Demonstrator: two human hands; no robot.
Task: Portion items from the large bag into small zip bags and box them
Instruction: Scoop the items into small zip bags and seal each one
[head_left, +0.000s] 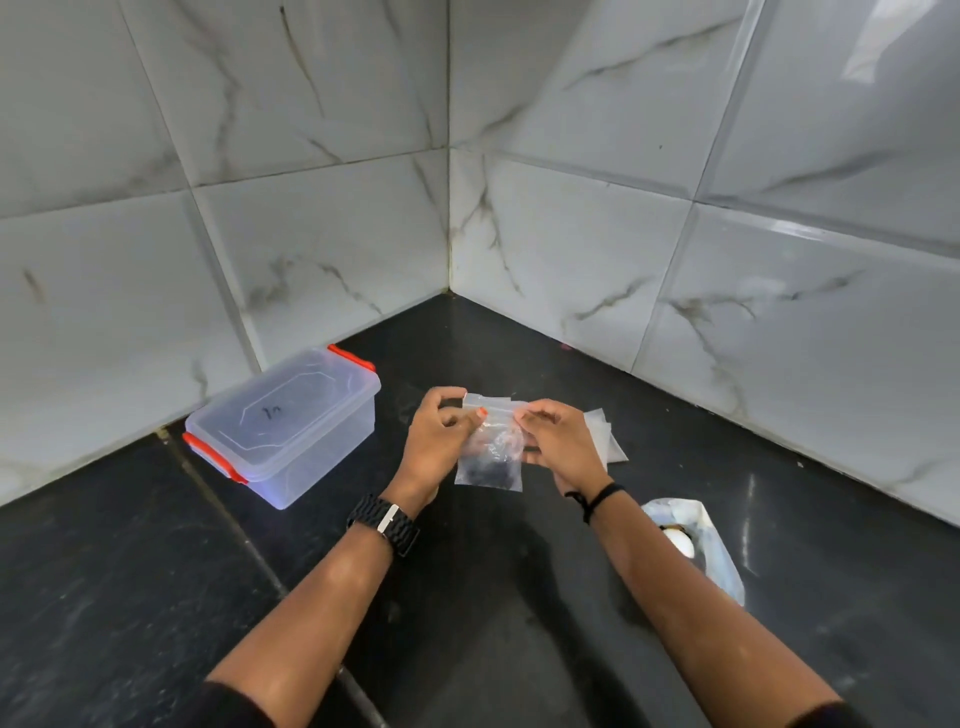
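Note:
A small clear zip bag with dark items in its lower half hangs upright above the black counter. My left hand pinches its top strip at the left end. At the right end of that strip my right hand pinches it too. The large bag, clear plastic with a white item and dark items showing in its mouth, lies on the counter to the right of my right forearm. A clear plastic box with red latches stands closed at the left.
A few empty small zip bags lie flat just behind my right hand. Marble-patterned tiled walls close the corner behind. The black counter stretches out in front and to the left.

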